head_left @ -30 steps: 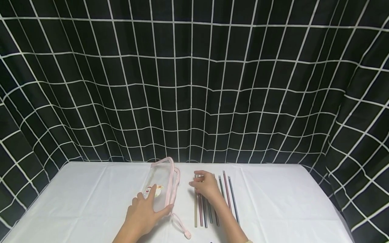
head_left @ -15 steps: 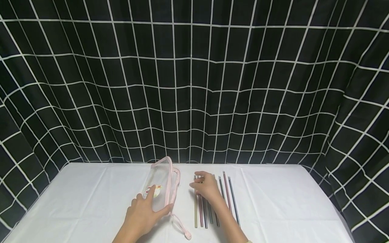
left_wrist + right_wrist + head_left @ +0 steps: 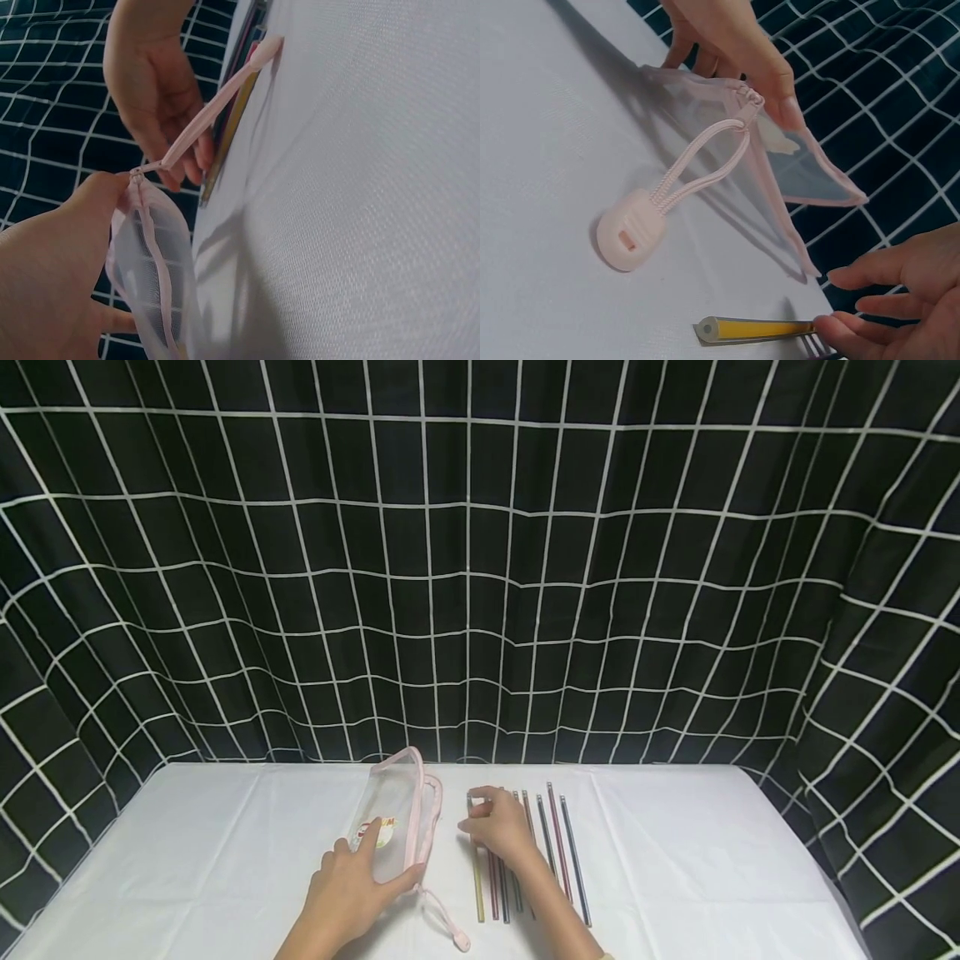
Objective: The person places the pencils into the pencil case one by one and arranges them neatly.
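One toggle slot [image 3: 627,240], right-wrist only; left hand [image 3: 345,889] round pouch [image 3: 401,806], right hand's [image 3: 501,827] hold unclear.

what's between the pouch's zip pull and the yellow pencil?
Only bare white cloth between the zip pull and the near end of the yellow pencil. Clearest in the right wrist view; head view shows the same.

Head cam sits high, farthest back, facing forward and down over white cloth-covered table [image 3: 690,852] to black white-gridded fabric curtain [image 3: 491,547]. Left-wrist cam: close, rolled sideways, looks past left hand [image 3: 347,889] toward right hand [image 3: 504,828]; right-wrist cam, also close and tilted, looks back across. Both share translucent pink-edged mesh pouch [image 3: 393,797].
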`<state>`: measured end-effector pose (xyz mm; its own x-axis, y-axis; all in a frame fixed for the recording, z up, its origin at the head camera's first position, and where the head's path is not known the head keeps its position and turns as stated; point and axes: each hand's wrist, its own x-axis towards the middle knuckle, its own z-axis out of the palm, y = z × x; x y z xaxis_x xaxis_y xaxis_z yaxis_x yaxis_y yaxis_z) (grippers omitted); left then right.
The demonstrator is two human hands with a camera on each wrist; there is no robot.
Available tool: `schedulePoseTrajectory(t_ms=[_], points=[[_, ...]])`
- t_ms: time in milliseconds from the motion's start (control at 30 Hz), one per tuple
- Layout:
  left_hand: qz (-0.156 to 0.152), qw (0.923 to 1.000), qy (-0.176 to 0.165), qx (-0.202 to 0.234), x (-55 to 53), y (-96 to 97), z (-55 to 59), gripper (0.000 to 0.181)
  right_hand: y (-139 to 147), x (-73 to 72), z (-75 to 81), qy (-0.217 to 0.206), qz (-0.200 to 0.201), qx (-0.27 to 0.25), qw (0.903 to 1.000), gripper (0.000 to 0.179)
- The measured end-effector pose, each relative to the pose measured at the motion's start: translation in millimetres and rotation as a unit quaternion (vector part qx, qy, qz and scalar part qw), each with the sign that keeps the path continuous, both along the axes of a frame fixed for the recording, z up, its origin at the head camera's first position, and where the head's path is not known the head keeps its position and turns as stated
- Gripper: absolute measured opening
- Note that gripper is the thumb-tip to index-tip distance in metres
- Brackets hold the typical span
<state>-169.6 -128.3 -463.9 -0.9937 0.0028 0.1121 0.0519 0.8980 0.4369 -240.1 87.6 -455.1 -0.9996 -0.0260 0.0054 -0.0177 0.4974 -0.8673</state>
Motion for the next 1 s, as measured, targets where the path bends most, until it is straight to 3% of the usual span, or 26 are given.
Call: schedulePoseTrajectory(t_ms=[567, 1000], points=[[0.0, 1.0, 0.001, -0.005, -0.6, 0.0, -1.0, 0.097, -4.1, -0.7, -5.0, 0.03, 0.008, 0.038, 0.9988, 0.057], [0.004, 1.0, -0.001, -0.003, 0.0, 0.1, -1.0, 0.097, -12.5, 1.7, -9.3, 0.049, -0.001, 0.038, 0.9981, 0.056]])
